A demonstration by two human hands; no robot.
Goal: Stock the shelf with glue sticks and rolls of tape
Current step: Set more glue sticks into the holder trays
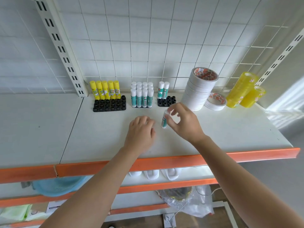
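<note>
Teal glue stick [164, 120] is pinched upright at its white cap by the right hand [184, 121], just above the white shelf [98, 137].

Counted: five yellow sticks [104, 90], twelve teal sticks [142, 95], two more in the small black holder [166, 101]; left hand [141, 130] is rested flat, fingers relaxed, nothing held.

**Painted metal, shiny plastic, paper tape**

The shelf [105, 134] looks like painted metal, matt off-white and smooth, with an orange front strip [181, 160] of a slight sheen. The wire grid [148, 46] behind has a smooth white coating. The holders [109, 104] are black matt plastic. The glue sticks [142, 97] have smooth plastic tubes with printed labels. The white tape rolls [199, 91] look papery and matt; the yellow tape rolls [241, 89] are clear and glossy.
</note>
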